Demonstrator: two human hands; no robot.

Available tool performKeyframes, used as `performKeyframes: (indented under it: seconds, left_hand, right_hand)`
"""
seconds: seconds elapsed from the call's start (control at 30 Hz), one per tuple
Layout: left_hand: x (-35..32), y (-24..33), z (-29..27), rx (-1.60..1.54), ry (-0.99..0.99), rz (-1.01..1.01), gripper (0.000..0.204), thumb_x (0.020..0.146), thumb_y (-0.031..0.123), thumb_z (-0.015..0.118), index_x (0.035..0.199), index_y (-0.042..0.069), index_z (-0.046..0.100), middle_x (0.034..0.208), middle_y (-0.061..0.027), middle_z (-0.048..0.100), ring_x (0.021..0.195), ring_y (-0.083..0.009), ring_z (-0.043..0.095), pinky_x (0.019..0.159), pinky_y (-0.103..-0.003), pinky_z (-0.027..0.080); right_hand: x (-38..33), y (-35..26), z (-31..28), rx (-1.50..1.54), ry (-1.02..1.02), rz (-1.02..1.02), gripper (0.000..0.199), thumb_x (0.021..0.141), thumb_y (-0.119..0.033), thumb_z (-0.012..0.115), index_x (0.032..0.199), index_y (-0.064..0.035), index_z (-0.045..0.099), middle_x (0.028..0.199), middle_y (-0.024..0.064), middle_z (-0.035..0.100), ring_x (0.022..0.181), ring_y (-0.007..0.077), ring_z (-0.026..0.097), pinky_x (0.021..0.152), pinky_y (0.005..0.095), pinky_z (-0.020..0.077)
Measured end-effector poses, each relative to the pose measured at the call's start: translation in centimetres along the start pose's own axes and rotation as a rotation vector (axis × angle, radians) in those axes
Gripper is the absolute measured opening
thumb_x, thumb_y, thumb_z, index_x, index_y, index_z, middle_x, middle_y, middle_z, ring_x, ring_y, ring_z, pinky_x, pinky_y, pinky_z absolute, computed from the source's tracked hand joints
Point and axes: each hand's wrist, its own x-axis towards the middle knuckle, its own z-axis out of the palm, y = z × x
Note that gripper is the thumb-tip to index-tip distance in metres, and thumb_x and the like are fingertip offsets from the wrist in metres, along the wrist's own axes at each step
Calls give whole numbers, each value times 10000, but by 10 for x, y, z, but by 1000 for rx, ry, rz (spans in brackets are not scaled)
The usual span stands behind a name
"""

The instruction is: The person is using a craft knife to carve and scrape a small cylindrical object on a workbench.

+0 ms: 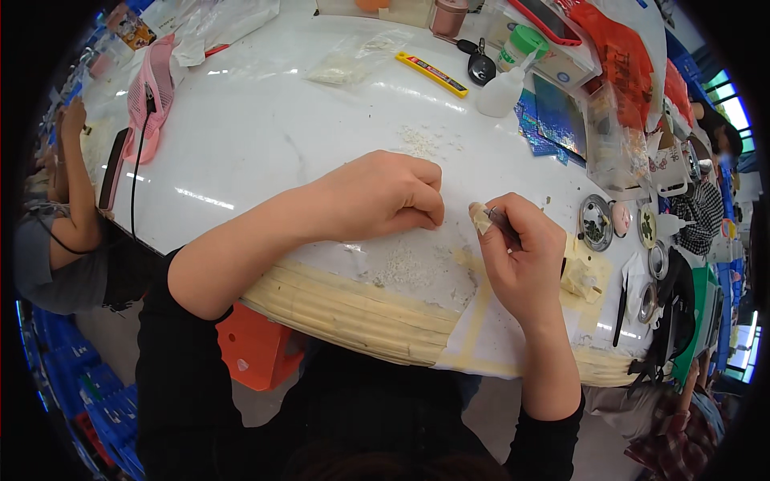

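Silver and round, a tin [596, 220] right of my right fingers [495, 250] holds dark green bits [596, 232]; beyond my left fingers [427, 196], a clear bag [361, 58] holds pale bits [340, 77]. The right fingers are pinched closed around a slim grey tool [502, 221], which sits between them. The left ones curl inward, and I cannot tell whether they grip anything. Pale crumbs [407, 266] litter the glossy white surface [249, 136] nearer me than my left fingers; well off to their left is another person [68, 256].

Left fingers [425, 196] curled; right fingers [496, 255] grip tool [502, 223]
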Motion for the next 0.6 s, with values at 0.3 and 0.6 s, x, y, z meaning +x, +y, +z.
performKeyframes:
  seconds: [0.3, 0.6]
  left_hand:
    - [-2, 4, 7, 137, 30, 48, 70, 818, 106, 697, 856, 95, 639, 818, -24, 557, 767, -212, 595, 647, -343, 496]
    - [0, 8, 7, 234, 39, 76, 92, 838, 100, 687, 927, 93, 666, 805, -7, 572, 730, -170, 596, 609, -305, 503]
  right_hand:
    - [0, 1, 2, 2, 11, -26, 60, 788, -20, 652, 801, -11, 595, 647, 50, 525, 526, 132, 480, 499, 264, 396]
    - [0, 0, 2, -9, -2, -27, 82, 758, -17, 663, 814, -25, 604, 668, 65, 560, 525, 157, 543, 505, 267, 443]
